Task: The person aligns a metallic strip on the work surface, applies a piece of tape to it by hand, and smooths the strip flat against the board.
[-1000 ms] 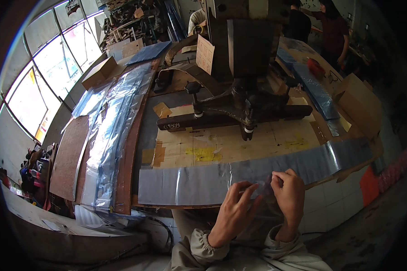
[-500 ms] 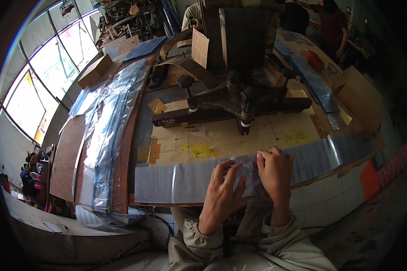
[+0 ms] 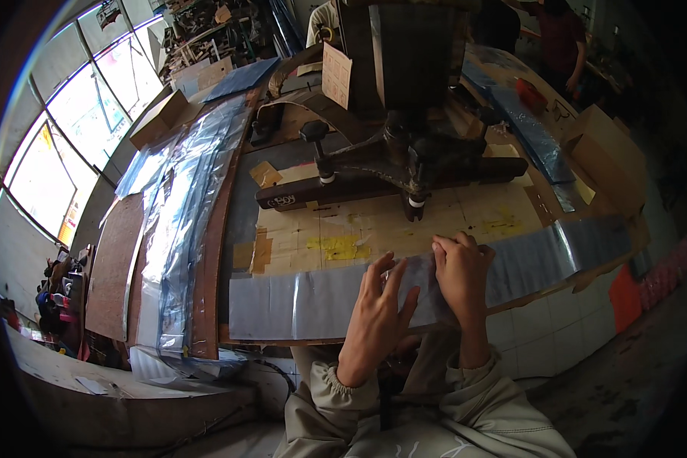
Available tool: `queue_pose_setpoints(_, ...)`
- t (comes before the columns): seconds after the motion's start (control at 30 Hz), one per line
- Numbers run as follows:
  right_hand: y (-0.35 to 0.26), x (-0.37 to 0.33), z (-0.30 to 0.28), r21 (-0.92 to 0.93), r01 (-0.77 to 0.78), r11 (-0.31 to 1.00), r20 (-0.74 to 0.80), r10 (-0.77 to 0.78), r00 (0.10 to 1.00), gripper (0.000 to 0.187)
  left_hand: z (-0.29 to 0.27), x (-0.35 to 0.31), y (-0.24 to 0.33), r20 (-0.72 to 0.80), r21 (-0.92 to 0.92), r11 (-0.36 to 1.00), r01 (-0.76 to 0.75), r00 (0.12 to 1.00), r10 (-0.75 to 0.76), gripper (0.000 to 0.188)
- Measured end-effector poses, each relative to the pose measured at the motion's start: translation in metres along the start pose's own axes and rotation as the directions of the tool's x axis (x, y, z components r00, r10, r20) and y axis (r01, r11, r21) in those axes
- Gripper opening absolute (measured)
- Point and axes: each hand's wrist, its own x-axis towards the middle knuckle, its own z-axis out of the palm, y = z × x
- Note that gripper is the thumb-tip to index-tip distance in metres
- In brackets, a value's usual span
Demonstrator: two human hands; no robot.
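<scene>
A long grey-blue strip under shiny plastic film (image 3: 298,307) lies along the near edge of the bench, passing beneath both hands. My left hand (image 3: 376,314) rests over its middle, fingers spread and pointing away, with the fingertips near the strip's far edge. Close beside it, my right hand (image 3: 463,276) has its fingers curled, with thumb and forefinger pinching the film at that far edge. Between the two hands the film looks darker and wrinkled. Beyond them is a pale wooden board (image 3: 427,231) with yellow patches.
A dark machine with a three-armed clamp foot (image 3: 404,164) presses a dark bar (image 3: 282,198) across the board. At left lie film-wrapped strips (image 3: 187,229) and a brown panel (image 3: 114,267). A cardboard box (image 3: 599,153) stands at right. Other people (image 3: 561,46) are in the back.
Both hands have shifted slightly away from me, the right one a bit further, its pinch now just past the strip's far edge. The left fingers stay spread.
</scene>
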Motion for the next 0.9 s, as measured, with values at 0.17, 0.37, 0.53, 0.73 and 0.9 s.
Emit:
queue_pose_setpoints(0.17,0.005,0.002,0.003,0.029,-0.022,0.999,0.009,0.022,1.000,0.019,0.004,0.001,-0.004,-0.026,-0.002,1.000,-0.019,0.999,0.019,0.039)
queue_pose_setpoints(0.37,0.006,0.002,0.004,0.117,-0.012,0.993,0.024,0.010,1.000,0.018,0.005,-0.002,-0.008,-0.051,-0.037,0.999,0.008,0.999,-0.010,0.038)
queue_pose_setpoints(0.53,0.010,0.004,0.001,0.155,0.014,0.988,0.018,-0.017,1.000,0.017,0.002,0.001,-0.003,-0.006,-0.041,0.999,-0.006,1.000,0.006,0.038)
queue_pose_setpoints(0.73,0.012,0.009,0.013,0.192,-0.013,0.981,0.009,0.011,1.000,0.016,0.004,0.007,-0.008,-0.028,-0.004,1.000,-0.014,1.000,0.014,0.037)
queue_pose_setpoints(0.9,0.009,0.016,0.014,0.134,0.008,0.991,0.032,-0.012,0.999,0.018,0.004,0.014,-0.013,-0.003,0.012,0.999,-0.030,1.000,0.031,0.036)
